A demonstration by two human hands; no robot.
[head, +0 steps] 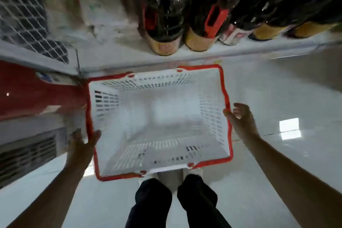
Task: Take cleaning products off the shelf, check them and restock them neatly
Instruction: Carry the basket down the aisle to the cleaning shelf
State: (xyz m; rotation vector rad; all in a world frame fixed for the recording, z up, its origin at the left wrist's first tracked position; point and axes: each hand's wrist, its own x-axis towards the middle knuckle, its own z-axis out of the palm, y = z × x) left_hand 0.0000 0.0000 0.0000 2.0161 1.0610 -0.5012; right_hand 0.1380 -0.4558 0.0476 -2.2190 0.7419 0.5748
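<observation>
A glossy white tiled floor (277, 89) is seen below a low shelf (111, 55), along whose front edge dark bottles (166, 15) are stood. A white basket (209, 102) is placed just before that edge. Its left rim is touched by the left hand (81, 144), though whether it is gripped cannot be told. The right hand (240, 118) is held relaxed and empty beside the right rim.

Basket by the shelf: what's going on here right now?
A person stands over an empty white basket with a red rim, low in front of the shelf. The left hand touches its left rim with the thumb; the right hand is open at the right rim. Dark bottles stand on the shelf; none is in the basket.
</observation>
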